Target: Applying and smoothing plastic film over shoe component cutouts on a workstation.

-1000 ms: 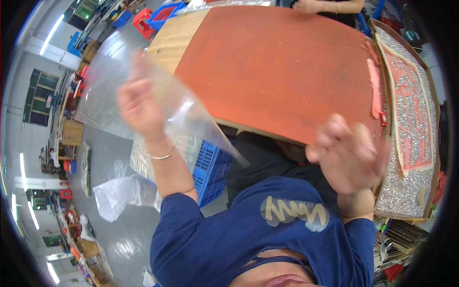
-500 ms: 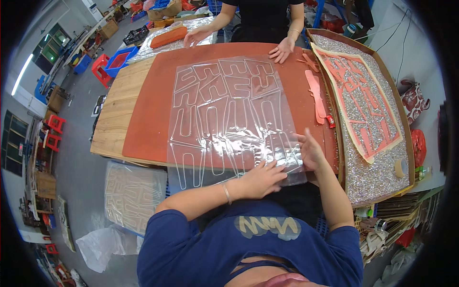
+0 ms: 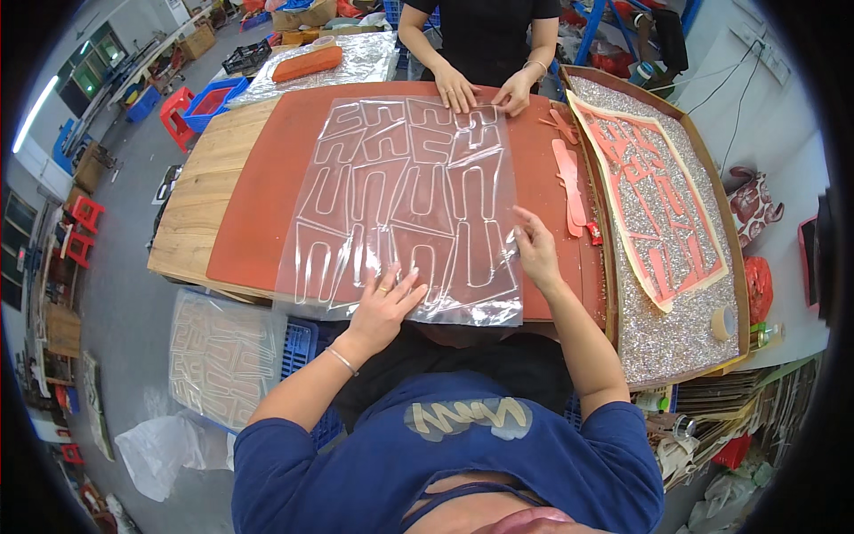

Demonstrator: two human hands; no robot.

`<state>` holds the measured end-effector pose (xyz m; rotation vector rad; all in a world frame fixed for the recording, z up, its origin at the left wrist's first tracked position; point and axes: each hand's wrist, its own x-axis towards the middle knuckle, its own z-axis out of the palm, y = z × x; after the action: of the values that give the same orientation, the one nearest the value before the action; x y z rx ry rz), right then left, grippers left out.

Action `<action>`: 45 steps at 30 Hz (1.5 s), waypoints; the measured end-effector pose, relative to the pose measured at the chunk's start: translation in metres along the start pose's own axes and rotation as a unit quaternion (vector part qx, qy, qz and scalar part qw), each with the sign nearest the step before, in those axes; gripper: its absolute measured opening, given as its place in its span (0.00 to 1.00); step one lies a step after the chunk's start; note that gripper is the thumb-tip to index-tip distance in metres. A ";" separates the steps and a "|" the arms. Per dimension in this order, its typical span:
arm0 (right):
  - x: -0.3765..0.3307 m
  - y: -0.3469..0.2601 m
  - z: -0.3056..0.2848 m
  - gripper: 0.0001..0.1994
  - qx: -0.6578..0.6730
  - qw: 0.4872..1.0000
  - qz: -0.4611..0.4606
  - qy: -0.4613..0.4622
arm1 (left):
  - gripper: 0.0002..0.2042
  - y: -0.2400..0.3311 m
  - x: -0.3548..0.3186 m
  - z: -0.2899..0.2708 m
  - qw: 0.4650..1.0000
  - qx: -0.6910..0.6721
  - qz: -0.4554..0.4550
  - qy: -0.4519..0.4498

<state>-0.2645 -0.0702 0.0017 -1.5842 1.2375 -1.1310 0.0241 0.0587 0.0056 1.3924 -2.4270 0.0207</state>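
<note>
Since half second ago, film [image 3: 405,205] shifted further onto mat, other person's hands [image 3: 485,92] now on its far edge. Tabletop [image 3: 200,209] wooden, carries orange mat [image 3: 258,222]. Film clear, with letter outlines, lies flat on mat, near edge hanging over tabletop front. Tray [image 3: 658,329] with glitter sits right of mat. Left hand [image 3: 384,303] flat, fingers spread, pressing film near edge. Right hand [image 3: 536,249] open, fingertips on film right edge, grasping nothing.

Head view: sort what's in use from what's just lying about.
In use: clear plastic sheet, left hand flat on it, right hand at its edge, orange mat.
Lying about: glitter tray, tape roll, blue crate, red stools.
</note>
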 end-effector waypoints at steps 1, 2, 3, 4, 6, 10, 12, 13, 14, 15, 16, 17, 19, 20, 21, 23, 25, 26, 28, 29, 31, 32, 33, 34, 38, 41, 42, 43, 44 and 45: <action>0.003 0.007 -0.007 0.16 -0.004 1.000 0.000 0.003 | 0.21 -0.001 0.008 0.009 1.000 -0.024 0.014 -0.003; 0.006 0.012 -0.013 0.13 -0.059 0.998 0.003 0.021 | 0.21 -0.003 0.015 0.016 1.000 -0.027 0.016 -0.001; 0.009 0.018 -0.019 0.12 -0.114 0.993 0.005 0.039 | 0.21 -0.006 0.024 0.022 0.999 -0.039 0.018 0.001; 0.011 0.025 -0.025 0.12 -0.119 0.992 0.010 0.044 | 0.21 -0.007 0.035 0.029 0.998 -0.053 0.025 -0.001; 0.023 0.040 -0.033 0.10 -0.179 0.978 -0.044 0.099 | 0.20 -0.004 0.049 0.038 0.994 -0.103 0.017 -0.022; 0.030 0.011 -0.039 0.10 -0.478 0.878 -0.018 0.005 | 0.22 0.007 0.058 0.050 0.997 -0.070 0.009 -0.032; 0.031 -0.005 -0.024 0.14 -0.505 0.863 -0.011 -0.002 | 0.25 0.006 0.055 0.051 0.998 -0.064 0.018 -0.009; 0.032 -0.010 -0.015 0.18 -0.468 0.872 -0.142 0.027 | 0.25 0.007 0.055 0.048 0.998 -0.065 0.017 -0.012; 0.033 -0.012 -0.008 0.22 -0.421 0.864 -0.269 0.056 | 0.27 0.010 0.056 0.043 0.998 -0.060 0.017 -0.010; 0.035 -0.010 0.000 0.22 -0.422 0.865 -0.266 0.056 | 0.29 0.012 0.057 0.040 0.998 -0.054 0.017 -0.008; 0.037 -0.004 0.009 0.25 -0.425 0.867 -0.259 0.012 | 0.29 0.013 0.057 0.038 0.998 -0.055 0.017 -0.011; 0.037 0.002 0.017 0.28 -0.428 0.867 -0.252 -0.033 | 0.30 0.013 0.058 0.037 0.998 -0.054 0.016 -0.007; 0.034 0.020 0.029 0.28 -0.464 0.852 -0.234 -0.057 | 0.30 0.014 0.058 0.035 0.999 -0.052 0.015 -0.005; 0.032 0.026 0.032 0.28 -0.501 0.834 -0.219 -0.080 | 0.31 0.014 0.058 0.035 0.998 -0.058 0.012 0.000; 0.032 0.032 0.032 0.28 -0.512 0.829 -0.211 -0.080 | 0.31 0.014 0.058 0.035 0.998 -0.064 0.009 0.004; 0.031 0.029 0.033 0.28 -0.508 0.832 -0.205 -0.083 | 0.30 0.014 0.058 0.034 0.998 -0.067 0.009 0.004; 0.031 0.026 0.033 0.27 -0.505 0.836 -0.199 -0.084 | 0.30 0.013 0.058 0.034 0.998 -0.069 0.011 0.004; 0.031 0.025 0.034 0.27 -0.501 0.838 -0.200 -0.084 | 0.30 0.012 0.058 0.034 0.997 -0.072 0.011 0.006; 0.030 0.023 0.033 0.27 -0.497 0.840 -0.200 -0.084 | 0.30 0.013 0.058 0.034 0.997 -0.076 0.012 0.005; 0.030 0.021 0.032 0.26 -0.492 0.843 -0.201 -0.081 | 0.29 0.013 0.058 0.033 0.997 -0.079 0.012 0.011; 0.029 0.023 0.030 0.25 -0.486 0.847 -0.201 -0.078 | 0.29 0.014 0.059 0.030 0.996 -0.084 0.013 0.014; 0.029 0.026 0.029 0.24 -0.469 0.853 -0.220 -0.063 | 0.28 0.014 0.060 0.029 0.996 -0.085 0.016 0.016; 0.029 0.029 0.028 0.23 -0.452 0.858 -0.239 -0.049 | 0.28 0.014 0.060 0.029 0.996 -0.087 0.019 0.019; 0.029 0.031 0.027 0.23 -0.452 0.858 -0.237 -0.049 | 0.28 0.013 0.059 0.030 0.996 -0.088 0.019 0.017; 0.028 0.040 0.021 0.18 -0.367 0.894 -0.253 -0.052 | 0.25 0.011 0.057 0.033 0.994 -0.106 0.014 0.023; 0.026 0.041 0.019 0.18 -0.318 0.903 -0.277 -0.081 | 0.25 0.010 0.055 0.039 0.993 -0.116 0.007 0.021; 0.026 0.040 0.018 0.19 -0.304 0.900 -0.297 -0.099 | 0.25 0.009 0.054 0.041 0.993 -0.119 0.003 0.022; 0.025 0.034 0.019 0.19 -0.304 0.900 -0.296 -0.098 | 0.25 0.010 0.054 0.043 0.993 -0.119 0.004 0.020; 0.024 0.025 0.022 0.21 -0.342 0.888 -0.296 -0.088 | 0.26 0.011 0.054 0.045 0.993 -0.110 -0.020 0.031; 0.024 0.021 0.025 0.23 -0.379 0.873 -0.296 -0.078 | 0.26 0.011 0.054 0.046 0.993 -0.102 -0.044 0.041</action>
<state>-0.2433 -0.0959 -0.0209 -2.7336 1.1798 -0.8554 -0.0236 0.0108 -0.0202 1.3757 -2.2290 -0.1815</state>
